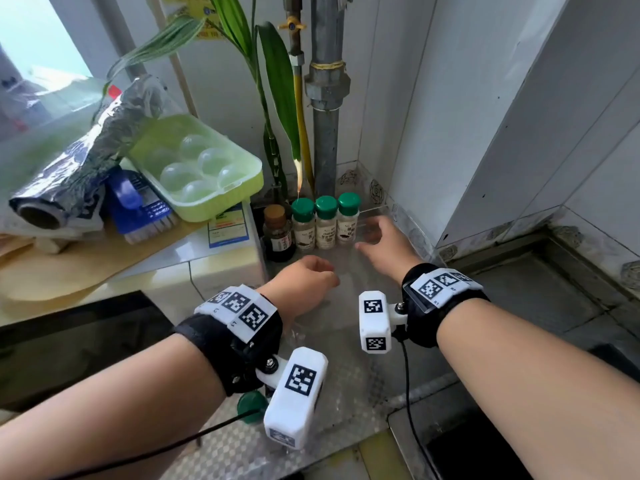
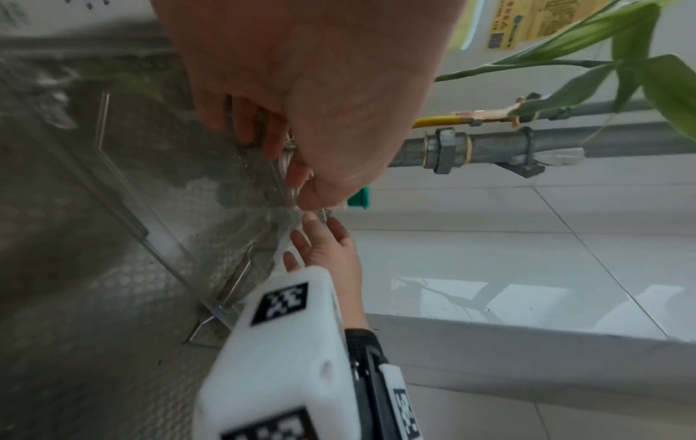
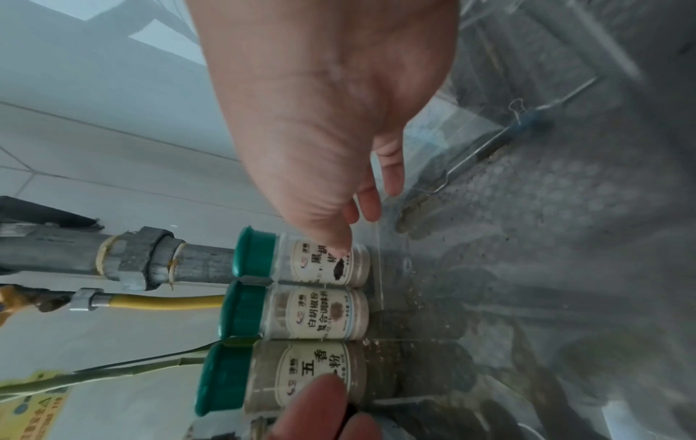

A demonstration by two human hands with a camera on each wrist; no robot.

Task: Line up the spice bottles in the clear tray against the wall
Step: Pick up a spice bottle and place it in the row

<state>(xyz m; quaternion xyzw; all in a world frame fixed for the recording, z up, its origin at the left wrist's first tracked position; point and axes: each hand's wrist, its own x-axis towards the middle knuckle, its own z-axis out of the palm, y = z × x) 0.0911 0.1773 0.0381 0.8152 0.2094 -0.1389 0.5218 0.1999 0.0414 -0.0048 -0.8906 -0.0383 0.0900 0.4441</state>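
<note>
Head view | three green-capped spice bottles (image 1: pixel 325 223) at 12 o'clock in clear tray (image 1: pixel 412 233) | my right hand (image 1: pixel 384 244) spread, left hand (image 1: pixel 304 282) loosely curled, empty | light, slick, tippy; I'd take mid-body.

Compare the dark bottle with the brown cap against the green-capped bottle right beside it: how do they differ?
The brown-capped bottle has dark contents and a dark label; the green-capped bottle next to it is clear, showing pale powder behind a white label. The brown cap is narrow and sits lower; the green cap is wider and stands higher. The brown-capped bottle ends the row on the left; the green-capped one has bottles on both sides. Both stand upright by the wall.
</note>
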